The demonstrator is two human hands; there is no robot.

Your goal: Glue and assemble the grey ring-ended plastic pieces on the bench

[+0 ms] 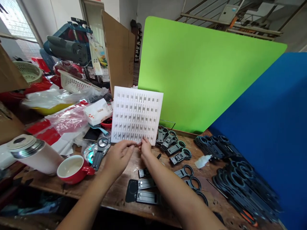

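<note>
A white foam tray [157, 121] with rows of slots leans upright at the back of the bench. Slim metallic pieces show in some middle columns of its slots. At the tray's lower edge, my right hand [145, 147] has its fingers pinched together; what they hold is too small to make out. My left hand [121, 156] is just left of it, index finger stretched towards the right fingertips and thumb slightly apart. Below my hands lie grey ring-ended brackets [146, 197], partly hidden by my right forearm. More ring-ended brackets [181, 156] lie right of the tray.
A red mug [74, 179] and a pale flask [35, 156] stand at the left. Stacks of dark ring-shaped parts [242, 182], a screwdriver [248, 217] and a small white bottle [202, 161] lie at the right. Green [201, 73] and blue [271, 105] panels rise behind.
</note>
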